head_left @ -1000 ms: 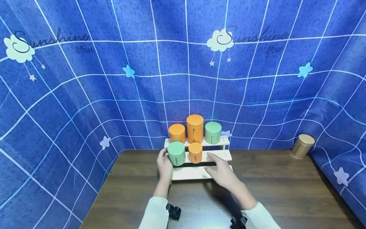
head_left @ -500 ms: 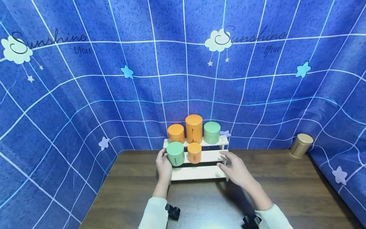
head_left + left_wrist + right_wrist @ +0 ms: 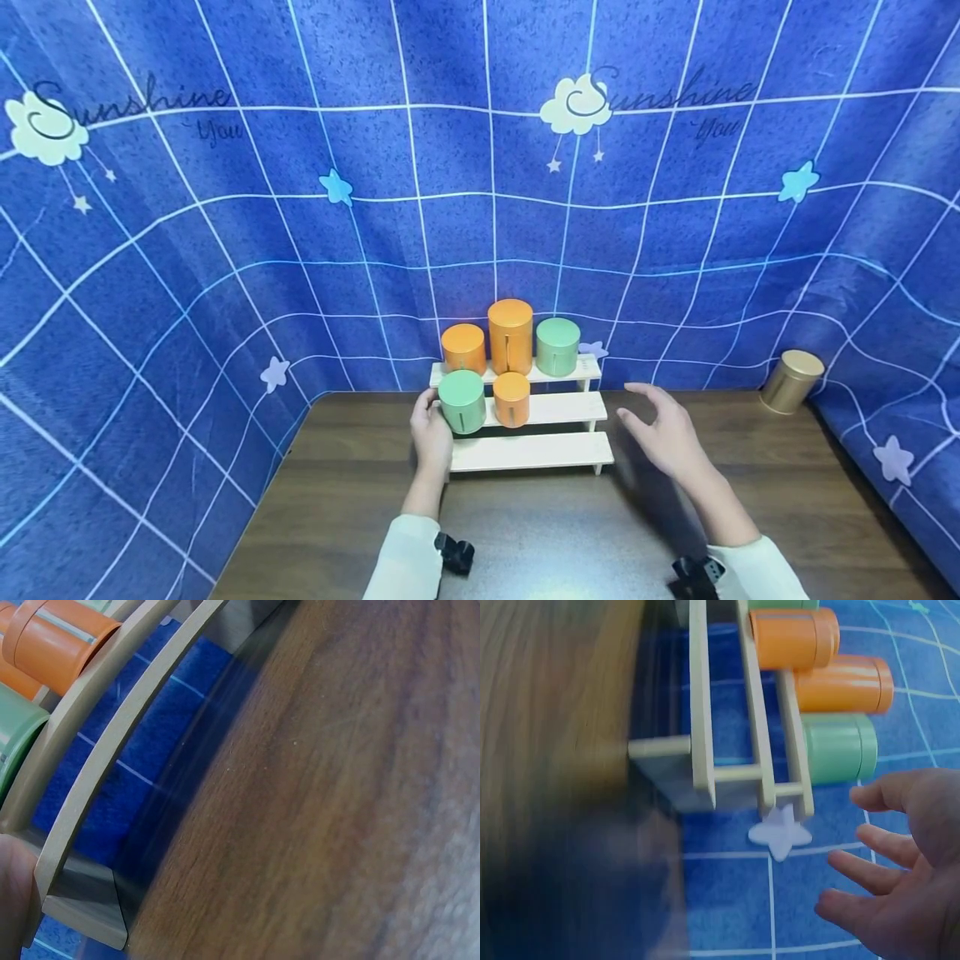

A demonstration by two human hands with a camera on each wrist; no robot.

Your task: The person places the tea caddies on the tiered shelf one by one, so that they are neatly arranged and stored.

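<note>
A pale three-tier display rack stands on the table against the blue cloth. My left hand holds the rack's left end, its fingertips partly hidden beside a green canister on the middle tier. A small orange canister sits to the right of that one. On the top tier are an orange canister, a tall orange canister and another green canister. Off the rack's right end, my right hand hovers with fingers spread and nothing in them.
A gold canister stands at the table's back right corner. Blue cloth with white lines hangs behind and at both sides of the brown wooden table. Each wrist wears a small black camera.
My right hand has moved right, from beside the small orange canister to beyond the rack's right end. The left hand and the canisters keep their places.
</note>
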